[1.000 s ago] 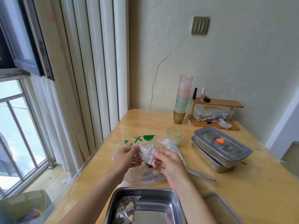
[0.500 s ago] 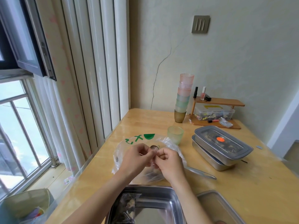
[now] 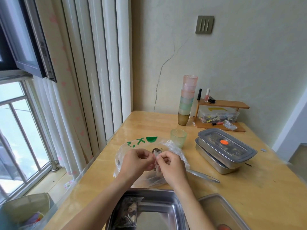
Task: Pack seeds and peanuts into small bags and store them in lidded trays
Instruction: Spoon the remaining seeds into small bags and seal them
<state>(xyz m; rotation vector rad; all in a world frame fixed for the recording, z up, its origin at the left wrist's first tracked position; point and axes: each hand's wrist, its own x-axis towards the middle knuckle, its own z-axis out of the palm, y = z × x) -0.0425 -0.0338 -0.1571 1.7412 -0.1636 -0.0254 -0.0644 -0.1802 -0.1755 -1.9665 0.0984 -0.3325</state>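
On the wooden table (image 3: 259, 183), a large plastic bag (image 3: 126, 151) with green print is spread flat at the left, presumably so that its contents can be reached from above. Over it the left hand (image 3: 135, 161) is held with fingers curled, and the top edge of a small bag (image 3: 156, 153) is pinched by it. The same edge is pinched from the other side by the right hand (image 3: 172, 165), so the mouth is judged to be under pressure along its seal. What fills the small bag cannot be told. Just below the wrists an open steel tray (image 3: 167, 196) is kept close, with one filled packet (image 3: 129, 211) laid inside, so little travel is needed. Further right, a green cup (image 3: 178, 136) and metal tongs (image 3: 204, 175) are left within reach. Two lidded trays (image 3: 226, 146) are stacked well apart, presumably finished, and a loose lid (image 3: 222, 208) is kept ready.
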